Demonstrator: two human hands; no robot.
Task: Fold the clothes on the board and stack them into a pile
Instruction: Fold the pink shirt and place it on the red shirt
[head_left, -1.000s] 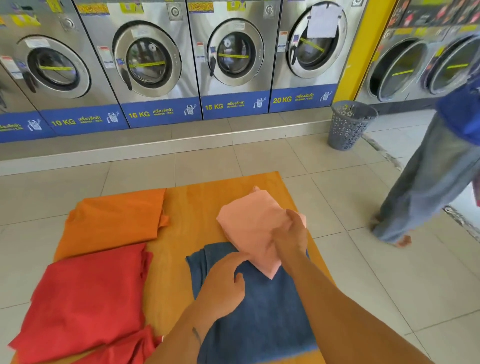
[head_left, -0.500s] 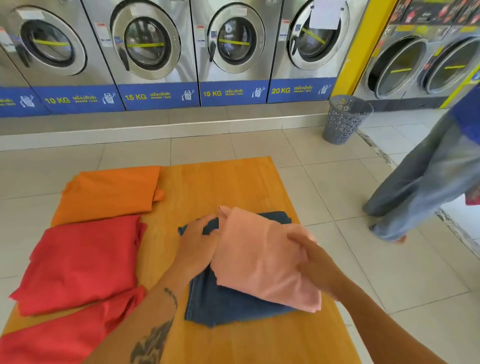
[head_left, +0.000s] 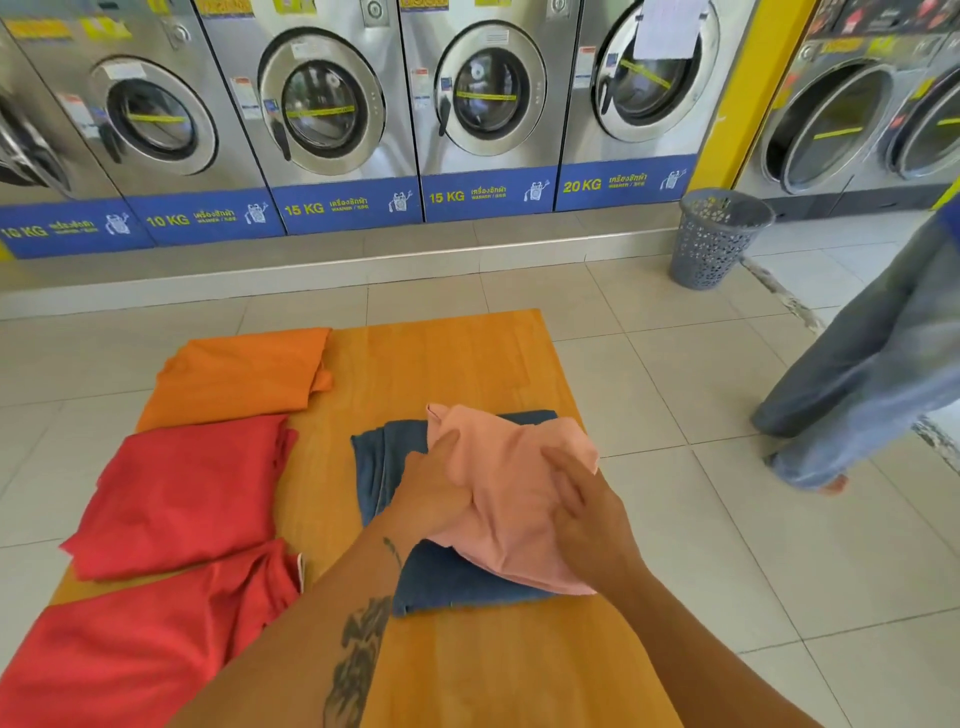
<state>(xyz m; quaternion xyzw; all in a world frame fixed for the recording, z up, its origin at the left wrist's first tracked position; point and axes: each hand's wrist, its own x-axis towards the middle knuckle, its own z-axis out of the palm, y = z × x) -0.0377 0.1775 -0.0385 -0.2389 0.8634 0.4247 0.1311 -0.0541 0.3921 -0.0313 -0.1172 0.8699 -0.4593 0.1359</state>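
Observation:
A folded pink cloth (head_left: 511, 483) lies on top of a folded blue denim garment (head_left: 447, 577) on the orange wooden board (head_left: 441, 358). My left hand (head_left: 431, 491) rests on the pink cloth's left edge, fingers flat and together. My right hand (head_left: 589, 514) lies flat and spread on the cloth's right side. At the board's far left lies an orange garment (head_left: 239, 374), with a red garment (head_left: 182, 493) nearer and another red one (head_left: 130, 649) at the near left corner.
The board lies on a pale tiled floor. A row of washing machines (head_left: 322, 114) lines the back wall. A grey perforated basket (head_left: 714, 239) stands at the back right. A person in wide grey-blue trousers (head_left: 872, 374) stands on the right.
The pink cloth has been pulled further over the blue garment. My left hand moved onto its left edge and my right hand slid further onto its right side.

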